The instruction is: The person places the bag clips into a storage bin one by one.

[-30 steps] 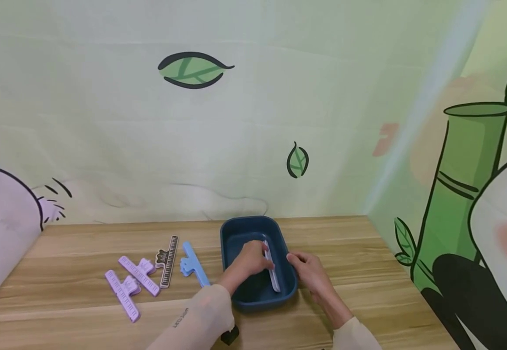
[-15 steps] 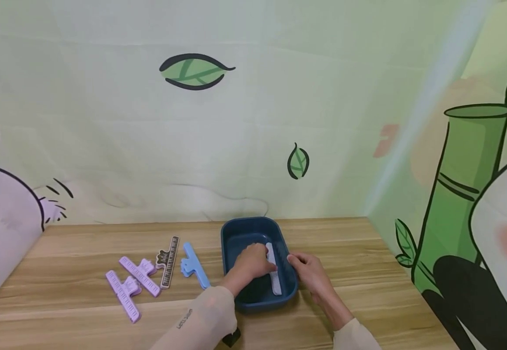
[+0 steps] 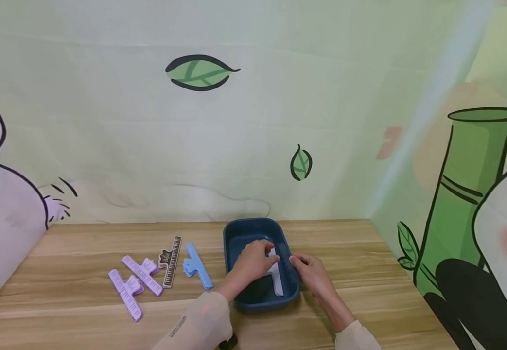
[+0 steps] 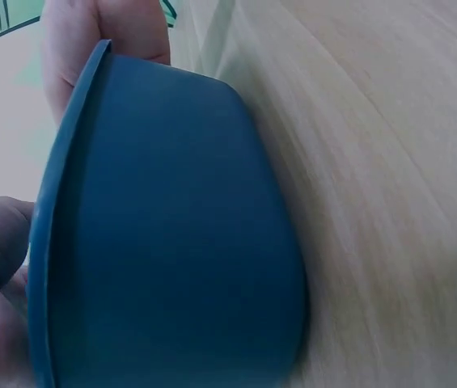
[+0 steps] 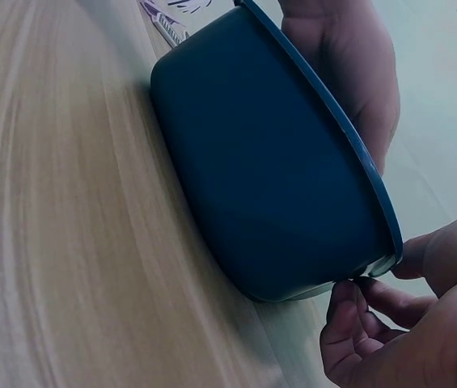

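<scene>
A dark blue plastic bin (image 3: 257, 305) stands on the table. Inside it, along the right wall, a pale bag clip (image 3: 277, 284) lies flat, partly hidden by my left hand (image 3: 255, 262). That hand reaches over the bin's left side, thumb and index finger spread above the clip; whether they touch it is hard to see. My right hand (image 3: 316, 274) pinches the bin's right rim between thumb and fingers, as the right wrist view confirms with the hand (image 5: 422, 311) at the rim's corner.
Left of the bin lie a blue clip (image 3: 200, 267), a black-and-white ruler-patterned clip (image 3: 172, 262) and two purple clips (image 3: 126, 295), (image 3: 143, 276) close together. Behind the wooden table (image 3: 345, 243) hangs a printed backdrop (image 3: 236, 146).
The pale clip, tilted on edge a second ago, now lies flat in the bin. My left thumb and index finger have spread and shifted slightly. The right hand keeps its hold on the rim.
</scene>
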`<state>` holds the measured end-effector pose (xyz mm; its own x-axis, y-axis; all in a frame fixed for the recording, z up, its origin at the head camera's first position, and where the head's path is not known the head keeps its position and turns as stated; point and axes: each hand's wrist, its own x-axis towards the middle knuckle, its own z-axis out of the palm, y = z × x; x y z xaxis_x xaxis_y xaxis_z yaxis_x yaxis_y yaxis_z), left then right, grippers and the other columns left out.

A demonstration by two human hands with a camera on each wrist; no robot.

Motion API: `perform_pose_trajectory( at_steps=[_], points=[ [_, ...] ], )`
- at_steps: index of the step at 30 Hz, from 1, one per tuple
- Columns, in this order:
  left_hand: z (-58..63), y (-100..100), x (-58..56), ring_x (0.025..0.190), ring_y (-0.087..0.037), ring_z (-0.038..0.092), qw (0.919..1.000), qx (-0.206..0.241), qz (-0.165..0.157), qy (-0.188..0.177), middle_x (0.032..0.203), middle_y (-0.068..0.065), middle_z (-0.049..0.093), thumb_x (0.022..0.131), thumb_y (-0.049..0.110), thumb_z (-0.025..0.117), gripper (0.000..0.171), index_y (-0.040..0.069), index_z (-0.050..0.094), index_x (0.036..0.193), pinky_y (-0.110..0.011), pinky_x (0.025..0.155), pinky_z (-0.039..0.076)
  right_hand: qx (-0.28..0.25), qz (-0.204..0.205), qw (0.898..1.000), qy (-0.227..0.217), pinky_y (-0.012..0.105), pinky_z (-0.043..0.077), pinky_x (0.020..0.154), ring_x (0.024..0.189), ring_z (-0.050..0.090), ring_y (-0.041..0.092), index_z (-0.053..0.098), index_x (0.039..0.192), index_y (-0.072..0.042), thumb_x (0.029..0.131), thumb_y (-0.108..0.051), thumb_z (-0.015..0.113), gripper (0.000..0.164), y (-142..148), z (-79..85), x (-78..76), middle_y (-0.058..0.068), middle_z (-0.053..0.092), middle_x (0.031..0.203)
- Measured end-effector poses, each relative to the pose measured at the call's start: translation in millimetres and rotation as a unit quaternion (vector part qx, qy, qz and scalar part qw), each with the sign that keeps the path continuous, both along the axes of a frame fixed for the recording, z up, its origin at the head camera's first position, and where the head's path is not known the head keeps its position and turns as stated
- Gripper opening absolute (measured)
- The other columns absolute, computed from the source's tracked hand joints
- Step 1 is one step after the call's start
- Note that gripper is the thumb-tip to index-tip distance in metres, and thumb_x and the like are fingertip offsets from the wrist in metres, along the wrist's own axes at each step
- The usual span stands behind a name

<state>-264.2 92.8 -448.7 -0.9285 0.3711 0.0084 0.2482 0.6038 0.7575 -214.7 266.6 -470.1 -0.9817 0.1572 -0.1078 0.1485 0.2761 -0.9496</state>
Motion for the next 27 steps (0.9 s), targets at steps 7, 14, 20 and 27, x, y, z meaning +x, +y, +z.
perform_pose_trajectory(
  at_steps=[7,14,20,27],
  points=[
    [7.3,-10,3.7,0.097,-0.023,0.066,0.998,0.054,-0.016,0.03,0.121,-0.015,0.069,0.101,0.02,0.069,0.035,0.0,0.067,0.131,-0.041,0.088,0.059,0.007,-0.006,1.0,-0.003,0.04,0.059,0.085,0.094,0.067,0.028,0.067,0.129,0.008,0.107,-0.018,0.057,0.035,-1,0.5,-0.6,0.021,0.07,0.115],
    [11.7,-25,9.3,0.096,-0.022,0.065,0.9939,0.085,-0.009,0.069,0.118,-0.013,0.07,0.101,0.017,0.068,0.03,0.002,0.069,0.127,-0.038,0.088,0.059,0.011,-0.01,1.0,-0.01,0.038,0.058,0.083,0.094,0.065,0.027,0.066,0.129,0.009,0.107,-0.018,0.057,0.036,-2,2.2,-1.0,0.022,0.069,0.116],
    [12.5,-42,13.1,0.095,-0.024,0.065,0.989,0.104,0.007,0.105,0.113,-0.014,0.07,0.1,0.013,0.069,0.028,-0.001,0.069,0.125,-0.041,0.088,0.059,0.017,-0.011,1.0,-0.022,0.037,0.057,0.085,0.097,0.064,0.026,0.065,0.131,0.008,0.107,-0.021,0.057,0.038,-2,3.3,-1.2,0.02,0.068,0.12],
    [14.4,-66,14.9,0.099,-0.027,0.064,0.9887,0.121,0.027,0.084,0.115,-0.014,0.069,0.1,0.012,0.069,0.03,-0.001,0.068,0.127,-0.041,0.087,0.059,0.009,-0.007,1.0,-0.011,0.034,0.057,0.081,0.095,0.064,0.024,0.064,0.132,0.01,0.107,-0.018,0.056,0.037,-2,3.0,-1.5,0.02,0.068,0.119]
  ],
)
